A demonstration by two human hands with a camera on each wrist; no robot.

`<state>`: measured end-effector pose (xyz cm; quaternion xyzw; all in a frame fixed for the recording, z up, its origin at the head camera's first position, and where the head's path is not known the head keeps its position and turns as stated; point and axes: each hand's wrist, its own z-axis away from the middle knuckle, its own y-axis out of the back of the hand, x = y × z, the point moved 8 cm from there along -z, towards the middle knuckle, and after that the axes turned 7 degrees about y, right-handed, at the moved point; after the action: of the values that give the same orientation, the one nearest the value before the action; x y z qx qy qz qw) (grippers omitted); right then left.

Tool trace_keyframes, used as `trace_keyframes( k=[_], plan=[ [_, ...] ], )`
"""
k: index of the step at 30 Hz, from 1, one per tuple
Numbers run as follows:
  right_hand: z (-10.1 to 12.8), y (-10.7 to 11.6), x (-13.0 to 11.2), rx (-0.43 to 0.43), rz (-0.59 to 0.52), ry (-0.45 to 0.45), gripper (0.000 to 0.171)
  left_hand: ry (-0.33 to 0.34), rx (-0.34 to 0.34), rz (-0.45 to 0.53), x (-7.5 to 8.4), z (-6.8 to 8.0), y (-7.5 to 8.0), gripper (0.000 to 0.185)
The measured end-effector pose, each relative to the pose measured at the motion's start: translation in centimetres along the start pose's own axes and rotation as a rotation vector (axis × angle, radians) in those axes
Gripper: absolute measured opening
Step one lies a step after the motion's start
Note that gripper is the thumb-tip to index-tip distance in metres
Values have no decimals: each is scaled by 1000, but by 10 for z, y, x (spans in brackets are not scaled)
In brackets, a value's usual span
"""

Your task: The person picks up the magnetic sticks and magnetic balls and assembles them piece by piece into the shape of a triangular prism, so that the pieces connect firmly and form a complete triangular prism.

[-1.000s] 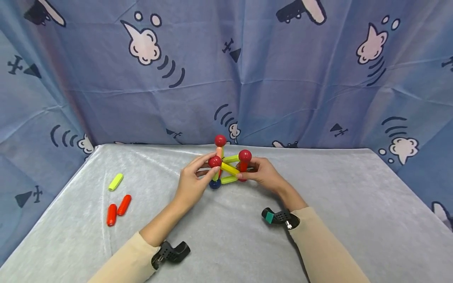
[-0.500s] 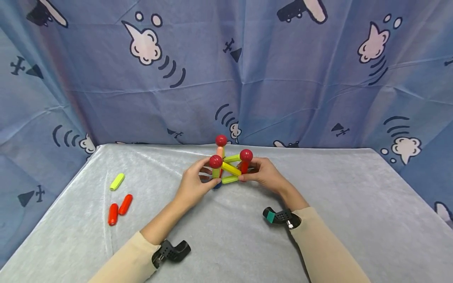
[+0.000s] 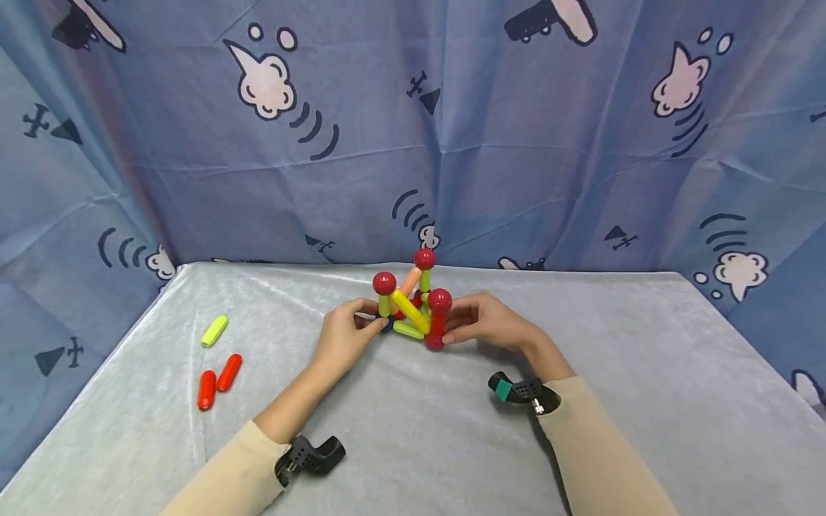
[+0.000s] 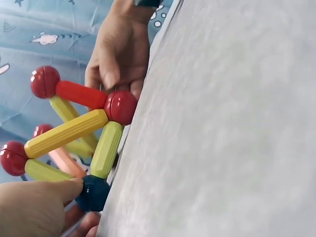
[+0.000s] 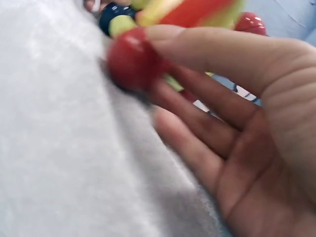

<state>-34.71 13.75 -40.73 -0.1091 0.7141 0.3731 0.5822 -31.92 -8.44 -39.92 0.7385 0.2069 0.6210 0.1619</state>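
A frame built of magnetic sticks and balls stands on the table between the hands. Its uprights carry red balls on top, and a yellow stick (image 3: 411,311) slants across the near side. My left hand (image 3: 345,337) pinches the dark blue ball (image 4: 94,192) at the frame's lower left corner. At the lower right corner, my right hand (image 3: 487,326) holds the red ball (image 4: 121,107) under the red stick (image 4: 81,94), thumb against the ball and fingers behind it. A lime stick (image 4: 106,149) joins these two low balls. The frame's far base is partly hidden.
Loose on the left of the grey-covered table (image 3: 413,444) lie a lime stick (image 3: 214,331) and two red sticks, one (image 3: 229,373) beside the other (image 3: 206,390). A patterned blue curtain (image 3: 361,143) hangs behind the table's far edge.
The frame has turned clockwise as seen from above: its right post came nearer, its back post shifted right. My left hand slid down to the blue ball. My right hand moved slightly right and nearer.
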Motion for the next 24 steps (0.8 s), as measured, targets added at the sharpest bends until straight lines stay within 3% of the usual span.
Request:
trace_keyframes(
  k=[2, 4, 8, 11, 16, 21, 24],
  plan=[
    [2, -3, 0, -50, -52, -18, 40, 11, 0, -13, -2, -2, 2, 20],
    [2, -1, 3, -37, -70, -50, 38, 23, -15, -29, -4, -4, 3, 21],
    [-1, 15, 11, 179, -14, -111, 45, 79, -81, -83, -1, -6, 1, 38],
    [-5, 17, 9, 273, 21, -82, 64, 141, -167, -110, 5, 0, -5, 72],
    [-13, 4, 2, 224, 54, 11, 73, 175, -282, -32, 17, 15, -24, 130],
    [-13, 7, 4, 265, 129, 13, 65, 103, -282, 28, 24, 14, -37, 141],
    [-12, 8, 5, 258, 174, 23, 61, 115, -290, 9, 20, 10, -36, 141]
  ],
)
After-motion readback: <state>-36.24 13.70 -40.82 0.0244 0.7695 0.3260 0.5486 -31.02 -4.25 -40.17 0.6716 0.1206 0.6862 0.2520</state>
